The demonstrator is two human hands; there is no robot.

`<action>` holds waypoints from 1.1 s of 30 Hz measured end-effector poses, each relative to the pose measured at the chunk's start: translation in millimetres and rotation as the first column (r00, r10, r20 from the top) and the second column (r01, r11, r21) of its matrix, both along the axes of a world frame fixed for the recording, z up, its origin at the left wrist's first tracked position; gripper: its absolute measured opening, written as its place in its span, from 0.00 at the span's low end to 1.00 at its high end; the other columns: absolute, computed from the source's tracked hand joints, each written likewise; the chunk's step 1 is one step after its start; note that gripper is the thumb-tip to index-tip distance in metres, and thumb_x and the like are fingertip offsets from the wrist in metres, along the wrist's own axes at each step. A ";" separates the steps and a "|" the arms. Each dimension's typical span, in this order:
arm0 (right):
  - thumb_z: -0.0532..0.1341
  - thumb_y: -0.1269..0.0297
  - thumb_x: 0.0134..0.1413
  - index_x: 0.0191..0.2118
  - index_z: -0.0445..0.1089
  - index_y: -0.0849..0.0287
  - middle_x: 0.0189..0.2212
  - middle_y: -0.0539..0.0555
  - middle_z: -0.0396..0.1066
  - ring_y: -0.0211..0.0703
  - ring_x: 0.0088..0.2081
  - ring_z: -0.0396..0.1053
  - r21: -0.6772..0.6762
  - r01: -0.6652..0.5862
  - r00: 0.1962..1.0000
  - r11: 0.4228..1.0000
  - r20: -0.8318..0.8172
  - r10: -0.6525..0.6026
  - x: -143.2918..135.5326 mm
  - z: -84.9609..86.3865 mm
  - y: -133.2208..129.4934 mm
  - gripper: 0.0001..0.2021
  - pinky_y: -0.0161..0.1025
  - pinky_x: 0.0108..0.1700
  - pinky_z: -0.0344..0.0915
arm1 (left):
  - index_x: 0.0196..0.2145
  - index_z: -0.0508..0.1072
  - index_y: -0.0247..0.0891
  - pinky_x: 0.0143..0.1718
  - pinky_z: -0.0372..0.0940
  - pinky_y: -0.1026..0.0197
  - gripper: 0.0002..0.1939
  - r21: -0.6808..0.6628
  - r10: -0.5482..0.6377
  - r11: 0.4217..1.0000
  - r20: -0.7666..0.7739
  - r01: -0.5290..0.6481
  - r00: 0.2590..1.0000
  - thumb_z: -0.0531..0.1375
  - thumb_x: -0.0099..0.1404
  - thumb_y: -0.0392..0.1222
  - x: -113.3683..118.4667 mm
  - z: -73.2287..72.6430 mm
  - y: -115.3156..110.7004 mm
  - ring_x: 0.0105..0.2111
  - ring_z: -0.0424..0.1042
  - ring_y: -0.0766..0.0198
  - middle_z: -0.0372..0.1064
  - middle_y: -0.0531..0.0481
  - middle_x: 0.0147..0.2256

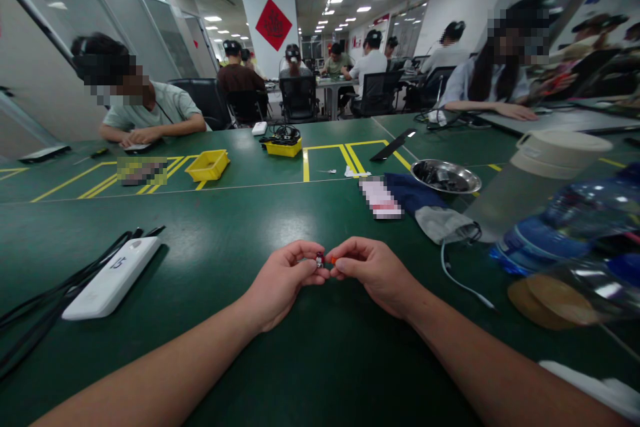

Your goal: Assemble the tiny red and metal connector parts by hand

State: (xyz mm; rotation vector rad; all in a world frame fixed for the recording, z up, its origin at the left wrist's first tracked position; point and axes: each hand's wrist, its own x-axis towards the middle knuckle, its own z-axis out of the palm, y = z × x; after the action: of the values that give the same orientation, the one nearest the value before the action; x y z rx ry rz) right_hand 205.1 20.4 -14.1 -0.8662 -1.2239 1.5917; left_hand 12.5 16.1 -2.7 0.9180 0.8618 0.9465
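Observation:
Just above the green table (pixel 280 213), my two hands meet at the fingertips in front of me. My left hand (pixel 287 277) pinches a small toy figure (pixel 320 259) with red, white and dark parts, which looks like a minifigure. Between the thumb and forefinger of my right hand (pixel 373 270) is a small orange piece (pixel 334 260), mostly covered by the fingers. The figure and the orange piece are very close together; whether they touch I cannot tell.
A white power bank (pixel 115 277) with black cables lies left. Yellow bins (pixel 207 165) stand further back. On the right are a metal bowl (pixel 445 177), a blue-grey pouch (pixel 435 213), a large lidded cup (pixel 530 180) and plastic bottles (pixel 565 227). People sit across the table.

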 end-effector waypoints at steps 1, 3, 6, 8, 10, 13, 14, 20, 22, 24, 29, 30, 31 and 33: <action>0.69 0.67 0.47 0.35 0.76 0.60 0.33 0.54 0.77 0.41 0.33 0.74 0.001 -0.005 1.000 1.000 0.000 0.005 0.0 0.2 -0.1 0.07 0.41 0.39 0.69 | 0.42 0.74 0.33 0.37 0.70 0.65 0.12 0.003 -0.004 1.000 -0.003 0.004 1.000 0.65 0.59 0.34 -0.3 -0.5 0.2 0.33 0.76 0.65 0.75 0.45 0.34; 0.69 0.67 0.47 0.35 0.76 0.61 0.32 0.54 0.77 0.41 0.33 0.75 -0.006 -0.008 1.000 1.000 0.002 0.008 0.0 1.1 -0.4 0.07 0.41 0.39 0.69 | 0.42 0.73 0.33 0.38 0.70 0.65 0.12 0.008 -0.008 1.000 -0.009 0.008 1.000 0.64 0.59 0.34 -0.6 -1.0 0.4 0.34 0.76 0.64 0.75 0.44 0.35; 0.68 0.67 0.49 0.35 0.76 0.61 0.32 0.54 0.77 0.42 0.33 0.75 -0.032 0.007 1.000 0.999 -0.010 -0.007 -0.2 3.3 -1.0 0.06 0.41 0.39 0.68 | 0.42 0.73 0.33 0.39 0.69 0.65 0.11 0.019 -0.009 1.000 -0.006 0.009 1.000 0.63 0.61 0.34 -0.7 -0.7 0.4 0.36 0.77 0.64 0.75 0.44 0.36; 0.67 0.67 0.50 0.34 0.76 0.61 0.32 0.54 0.77 0.42 0.34 0.75 -0.044 0.016 1.000 0.999 -0.026 -0.017 -0.4 4.3 -1.2 0.05 0.41 0.40 0.68 | 0.42 0.72 0.33 0.39 0.69 0.65 0.10 0.025 -0.008 1.000 -0.001 0.008 1.000 0.63 0.61 0.33 -0.5 -0.3 0.3 0.37 0.77 0.64 0.75 0.44 0.36; 0.67 0.67 0.49 0.34 0.76 0.60 0.32 0.54 0.77 0.42 0.34 0.75 -0.044 0.016 0.999 0.999 -0.035 -0.017 -0.6 4.4 -1.3 0.05 0.42 0.40 0.68 | 0.42 0.73 0.33 0.39 0.69 0.65 0.10 0.022 -0.009 1.000 0.005 0.009 1.000 0.63 0.61 0.33 -0.2 -0.1 0.2 0.36 0.77 0.64 0.76 0.44 0.36; 0.67 0.68 0.48 0.34 0.76 0.60 0.32 0.54 0.76 0.42 0.33 0.74 -0.027 0.004 1.000 1.000 -0.022 -0.005 -0.4 3.5 -1.3 0.05 0.42 0.39 0.68 | 0.42 0.74 0.33 0.38 0.69 0.66 0.10 0.007 -0.009 1.000 0.005 0.009 1.000 0.64 0.60 0.34 0.1 -0.7 0.3 0.35 0.76 0.65 0.76 0.45 0.34; 0.67 0.68 0.48 0.34 0.76 0.60 0.32 0.53 0.76 0.41 0.33 0.74 -0.015 0.001 1.000 1.000 -0.015 -0.001 -0.2 3.2 -1.2 0.05 0.41 0.39 0.68 | 0.42 0.74 0.33 0.38 0.69 0.66 0.11 0.004 -0.011 1.000 0.004 0.011 1.000 0.64 0.60 0.34 0.1 -1.2 0.5 0.34 0.76 0.65 0.76 0.45 0.34; 0.68 0.68 0.48 0.34 0.76 0.59 0.31 0.52 0.76 0.40 0.32 0.74 0.001 0.005 1.000 1.000 -0.004 -0.005 0.0 2.9 -0.7 0.05 0.41 0.39 0.68 | 0.42 0.74 0.33 0.37 0.70 0.65 0.10 0.013 -0.024 1.000 0.000 0.024 1.000 0.63 0.61 0.34 -1.0 -3.5 1.1 0.33 0.76 0.65 0.76 0.44 0.33; 0.67 0.67 0.49 0.34 0.76 0.60 0.31 0.53 0.76 0.41 0.33 0.74 -0.025 0.018 1.000 1.000 -0.012 -0.018 -0.3 2.6 -0.4 0.04 0.42 0.40 0.68 | 0.42 0.74 0.32 0.37 0.70 0.65 0.10 0.001 -0.016 1.000 0.009 0.016 1.000 0.62 0.61 0.33 -0.9 -2.2 0.9 0.32 0.75 0.66 0.76 0.45 0.33; 0.66 0.68 0.50 0.34 0.76 0.60 0.32 0.53 0.76 0.41 0.33 0.74 -0.041 0.026 0.999 0.999 -0.018 -0.027 -0.5 1.9 -0.1 0.04 0.42 0.41 0.68 | 0.42 0.74 0.32 0.39 0.69 0.64 0.10 -0.014 -0.004 1.000 0.022 0.004 1.000 0.62 0.61 0.33 -0.3 0.2 0.2 0.33 0.75 0.66 0.76 0.44 0.33; 0.67 0.70 0.48 0.35 0.76 0.60 0.33 0.53 0.76 0.41 0.34 0.73 -0.017 0.017 1.000 1.000 0.000 -0.017 -0.7 0.7 -0.3 0.06 0.42 0.41 0.67 | 0.43 0.74 0.32 0.40 0.68 0.64 0.12 0.016 -0.014 1.000 -0.027 0.014 1.000 0.63 0.59 0.32 1.2 4.0 -1.5 0.34 0.75 0.66 0.76 0.44 0.35; 0.66 0.70 0.48 0.35 0.76 0.60 0.32 0.53 0.76 0.41 0.34 0.73 -0.012 0.011 1.000 1.000 0.010 -0.010 -0.8 1.0 -0.5 0.05 0.41 0.41 0.67 | 0.43 0.74 0.33 0.39 0.68 0.64 0.12 0.026 -0.019 0.999 -0.045 0.020 0.999 0.63 0.59 0.31 1.2 3.8 -1.6 0.34 0.75 0.66 0.76 0.45 0.35; 0.66 0.71 0.48 0.34 0.76 0.60 0.31 0.53 0.76 0.41 0.33 0.73 -0.005 0.007 1.000 1.000 0.019 -0.007 -0.9 1.4 -0.8 0.05 0.41 0.40 0.67 | 0.43 0.74 0.33 0.39 0.68 0.64 0.13 0.032 -0.023 0.999 -0.059 0.025 0.998 0.63 0.59 0.31 1.2 3.4 -1.6 0.34 0.74 0.66 0.76 0.45 0.35; 0.65 0.71 0.49 0.34 0.76 0.61 0.30 0.53 0.76 0.41 0.33 0.73 0.007 -0.003 1.000 1.000 0.031 0.003 -1.0 2.1 -1.2 0.05 0.41 0.39 0.67 | 0.43 0.74 0.33 0.39 0.68 0.64 0.12 0.040 -0.028 0.999 -0.070 0.031 0.997 0.63 0.59 0.32 0.7 2.2 -1.4 0.34 0.75 0.65 0.75 0.45 0.34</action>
State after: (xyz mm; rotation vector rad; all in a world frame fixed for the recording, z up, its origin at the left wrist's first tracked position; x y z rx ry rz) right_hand 204.1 19.3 -11.9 -0.8878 -1.2525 1.5807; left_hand 13.2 14.8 -0.6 1.0013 0.8878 0.9137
